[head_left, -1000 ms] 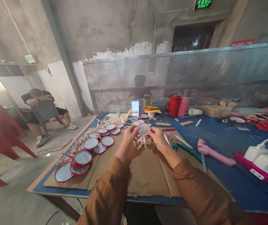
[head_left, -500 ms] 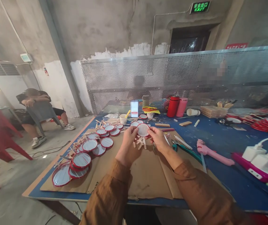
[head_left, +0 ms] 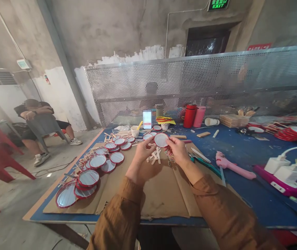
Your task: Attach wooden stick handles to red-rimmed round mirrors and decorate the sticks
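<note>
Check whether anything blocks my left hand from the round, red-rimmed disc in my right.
Nothing visible stands between the left hand and the pale, red-rimmed disc in the right hand; whether they touch is unclear.

The brown cardboard (head_left: 164, 196) has a big bare patch between the two sleeves, so a hand could slide there. At its far end, loose sticks (head_left: 157, 156) lie crisscross, and the held disc (head_left: 161, 140) is in the way too. Red-rimmed discs (head_left: 98, 161) crowd the left side (they overlap, with sticks poking out). On the right, green-handled pliers (head_left: 208, 164) and a pink tool (head_left: 235, 168) make a low bump. Past the pink tool, the blue table (head_left: 238, 147) has open room up to the stacked wooden pieces (head_left: 234, 120).
</note>
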